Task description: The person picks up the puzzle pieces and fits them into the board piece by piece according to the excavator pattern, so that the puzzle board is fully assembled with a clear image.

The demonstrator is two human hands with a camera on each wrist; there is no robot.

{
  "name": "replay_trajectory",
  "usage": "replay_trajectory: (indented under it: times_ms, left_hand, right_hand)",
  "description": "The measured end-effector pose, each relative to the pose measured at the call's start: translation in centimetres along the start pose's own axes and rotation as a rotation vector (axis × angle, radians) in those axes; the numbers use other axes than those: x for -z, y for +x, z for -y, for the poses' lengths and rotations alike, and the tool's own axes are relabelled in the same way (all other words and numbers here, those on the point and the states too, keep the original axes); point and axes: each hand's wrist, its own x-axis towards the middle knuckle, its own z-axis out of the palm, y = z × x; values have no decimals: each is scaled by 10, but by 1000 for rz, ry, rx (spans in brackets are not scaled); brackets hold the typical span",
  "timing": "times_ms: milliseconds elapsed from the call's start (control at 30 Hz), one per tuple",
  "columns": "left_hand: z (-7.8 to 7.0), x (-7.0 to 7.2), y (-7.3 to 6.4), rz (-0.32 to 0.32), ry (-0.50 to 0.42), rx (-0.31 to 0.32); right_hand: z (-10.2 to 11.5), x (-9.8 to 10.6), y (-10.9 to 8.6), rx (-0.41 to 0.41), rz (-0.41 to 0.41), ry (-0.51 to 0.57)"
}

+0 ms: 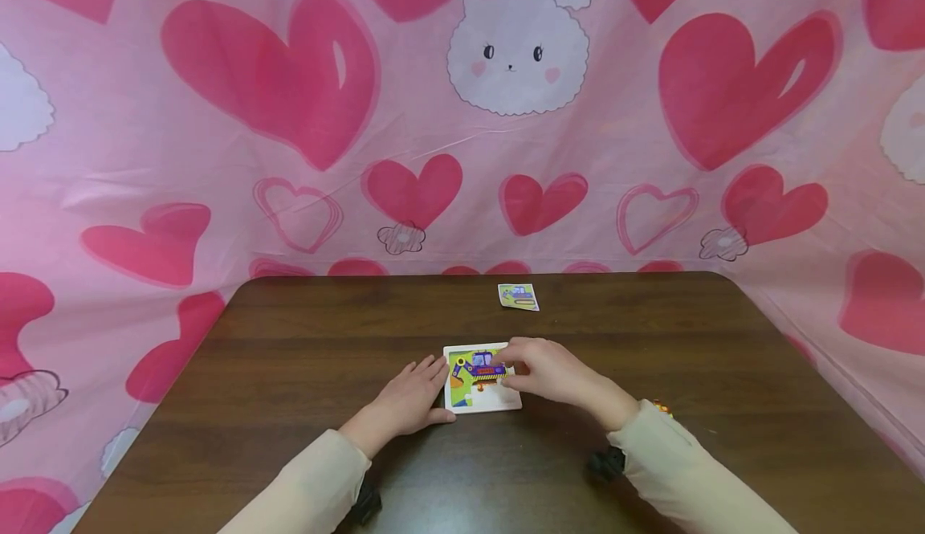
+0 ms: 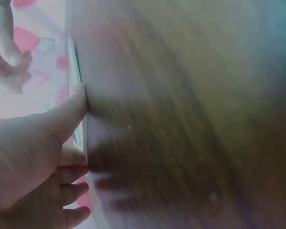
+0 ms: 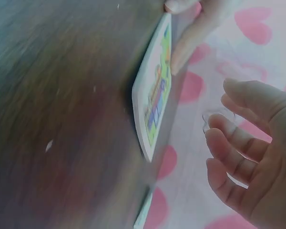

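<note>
A jigsaw puzzle in a white tray lies on the dark wooden table, showing a purple excavator on green; bare white shows at its lower right. My left hand rests at the tray's left side, fingers extended, thumb at the lower left corner; in the left wrist view its thumb touches the edge. Over the tray's right side hovers my right hand. Seen from the right wrist, this hand's bent fingers are apart from the puzzle, with no piece visible between them.
Farther back on the table lies a small card with a similar excavator picture. Small orange and yellow objects show partly behind my right sleeve. A pink heart-patterned cloth hangs beyond the table's far edge.
</note>
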Motion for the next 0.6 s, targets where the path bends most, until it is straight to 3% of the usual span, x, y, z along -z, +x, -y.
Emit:
replay_trajectory:
  times_ms: [600]
  left_hand:
    - [-1, -1, 0, -1, 3, 4]
  right_hand:
    - [-39, 25, -75, -126, -117, 57]
